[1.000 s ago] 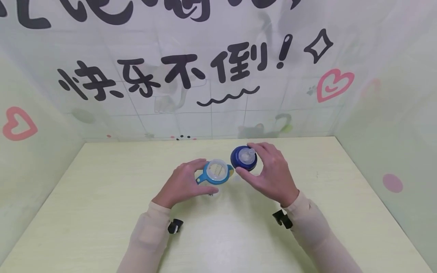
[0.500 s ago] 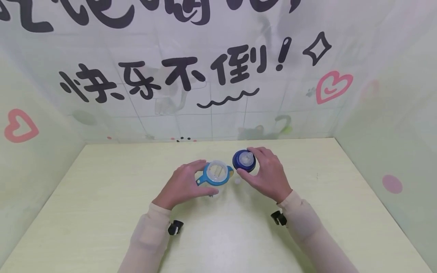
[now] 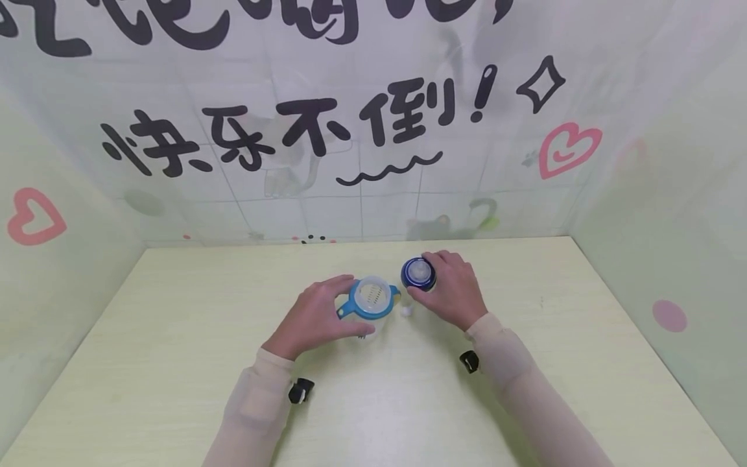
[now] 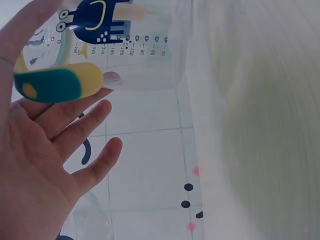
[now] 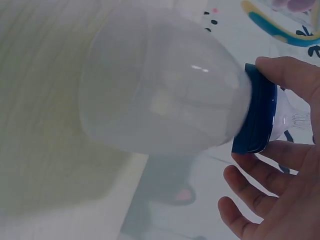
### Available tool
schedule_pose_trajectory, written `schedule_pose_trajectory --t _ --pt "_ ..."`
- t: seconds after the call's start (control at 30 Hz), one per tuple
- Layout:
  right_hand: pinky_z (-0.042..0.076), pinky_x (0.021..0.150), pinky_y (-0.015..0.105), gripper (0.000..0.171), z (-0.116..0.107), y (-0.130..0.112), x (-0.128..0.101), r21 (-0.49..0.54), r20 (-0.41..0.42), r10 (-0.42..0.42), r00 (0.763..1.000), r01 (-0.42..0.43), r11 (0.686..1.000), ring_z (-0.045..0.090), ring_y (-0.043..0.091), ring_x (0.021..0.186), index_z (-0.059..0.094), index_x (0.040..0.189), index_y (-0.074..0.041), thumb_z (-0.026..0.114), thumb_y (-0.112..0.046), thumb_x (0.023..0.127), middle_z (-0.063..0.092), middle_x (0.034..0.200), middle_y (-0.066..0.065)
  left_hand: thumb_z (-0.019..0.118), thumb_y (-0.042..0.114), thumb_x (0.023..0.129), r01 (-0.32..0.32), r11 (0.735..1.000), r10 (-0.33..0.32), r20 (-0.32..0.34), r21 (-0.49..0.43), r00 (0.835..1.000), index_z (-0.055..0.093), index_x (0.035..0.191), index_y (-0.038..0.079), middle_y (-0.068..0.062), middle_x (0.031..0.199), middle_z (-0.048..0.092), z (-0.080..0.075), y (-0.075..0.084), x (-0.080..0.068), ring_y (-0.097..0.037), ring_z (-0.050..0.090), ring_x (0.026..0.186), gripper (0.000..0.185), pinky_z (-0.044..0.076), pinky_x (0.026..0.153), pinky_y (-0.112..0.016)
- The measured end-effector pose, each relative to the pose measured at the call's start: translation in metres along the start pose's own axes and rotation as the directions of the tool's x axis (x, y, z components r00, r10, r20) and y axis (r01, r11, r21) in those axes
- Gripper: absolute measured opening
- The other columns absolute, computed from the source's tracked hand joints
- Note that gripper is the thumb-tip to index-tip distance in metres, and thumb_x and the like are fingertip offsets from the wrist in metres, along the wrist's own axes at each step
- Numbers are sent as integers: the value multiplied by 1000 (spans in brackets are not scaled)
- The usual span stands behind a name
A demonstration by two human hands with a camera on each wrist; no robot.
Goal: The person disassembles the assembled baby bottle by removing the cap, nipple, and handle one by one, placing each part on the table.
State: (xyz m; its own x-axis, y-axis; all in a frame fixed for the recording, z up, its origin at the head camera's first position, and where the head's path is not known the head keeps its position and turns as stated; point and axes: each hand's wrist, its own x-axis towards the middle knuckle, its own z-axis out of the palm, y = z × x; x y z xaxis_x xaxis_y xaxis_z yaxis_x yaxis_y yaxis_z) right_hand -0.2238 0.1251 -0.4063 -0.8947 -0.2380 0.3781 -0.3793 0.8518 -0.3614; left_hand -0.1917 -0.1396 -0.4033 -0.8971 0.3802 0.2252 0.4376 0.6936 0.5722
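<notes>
My left hand (image 3: 324, 310) holds a clear baby bottle (image 3: 371, 297) upright on the table, thumb on the far side and fingers on the near side. The bottle has a light blue handle ring, measuring marks and a blue cartoon print (image 4: 140, 45); its teal and yellow handle (image 4: 50, 86) lies against my fingers. My right hand (image 3: 445, 285) grips a dark blue collar (image 3: 418, 274) with a clear nipple (image 5: 292, 119). The collar sits on a translucent dome piece (image 5: 160, 85) just right of the bottle.
The pale yellow-green table (image 3: 175, 363) is enclosed by a back wall (image 3: 362, 130) with black characters and pink hearts, and by plain side walls (image 3: 671, 194). A small white spot (image 3: 406, 312) shows on the table between the two hands.
My right hand has carried the blue collar with the nipple down and a little nearer to the bottle. The left hand and the bottle have stayed in place.
</notes>
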Motion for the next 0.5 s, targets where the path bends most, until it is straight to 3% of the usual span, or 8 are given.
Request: schedule_pose_trajectory --t 0.5 --pt "48 85 51 61 19 5 10 -77 159 115 981 -103 992 60 34 101 65 122 0 80 -42 80 67 109 16 86 56 68 -1 1000 1 5 9 1000 61 133 2 -14 138 59 -2 1 0 -35 55 127 88 45 102 -53"
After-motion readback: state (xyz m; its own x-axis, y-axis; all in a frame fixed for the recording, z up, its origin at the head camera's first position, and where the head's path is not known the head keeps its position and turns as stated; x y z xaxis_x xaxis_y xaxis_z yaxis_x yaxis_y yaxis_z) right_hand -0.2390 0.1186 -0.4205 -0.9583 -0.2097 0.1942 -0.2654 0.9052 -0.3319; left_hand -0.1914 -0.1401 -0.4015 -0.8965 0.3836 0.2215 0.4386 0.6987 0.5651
